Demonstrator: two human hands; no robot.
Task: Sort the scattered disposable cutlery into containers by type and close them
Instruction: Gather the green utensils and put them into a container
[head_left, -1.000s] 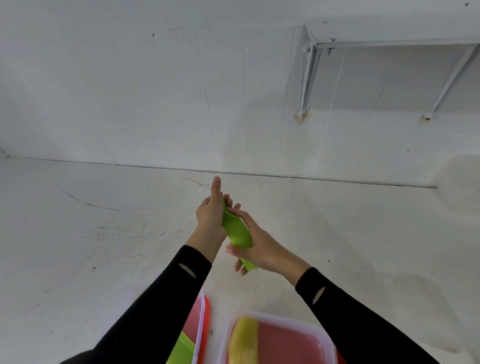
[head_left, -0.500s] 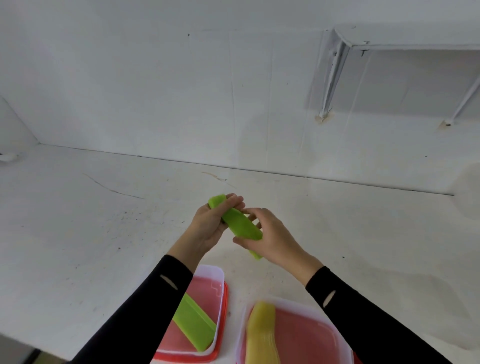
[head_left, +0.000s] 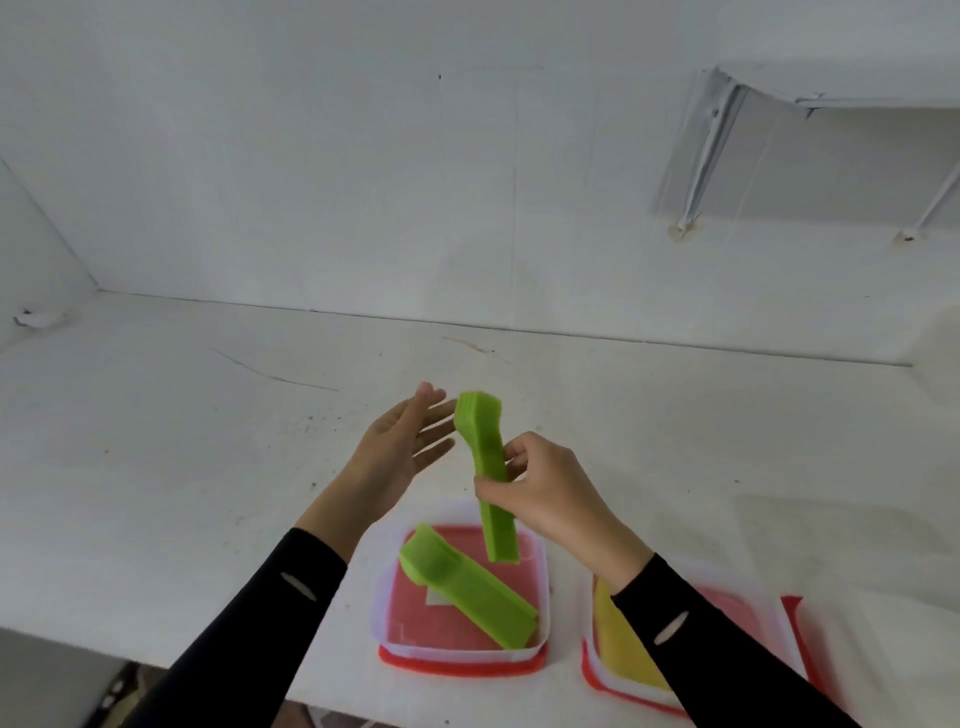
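Right hand pinches green fork stack mid-handle. Its long axis is near vertical, tines up and away, handle end down over the left container. Left hand is open, fingers straight, just beside the tines. Count: two containers, two green stacks, one yellow stack. Green spoon stack lies diagonally in the left container, bowls far-left. The yellow stack sits in the right container, both containers on the surface.

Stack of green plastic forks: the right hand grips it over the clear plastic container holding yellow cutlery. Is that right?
Wrong container. The head view shows the right hand gripping the stack of green plastic forks with its lower end over the clear plastic container that holds green plastic spoons; the yellow cutlery lies apart, further right.
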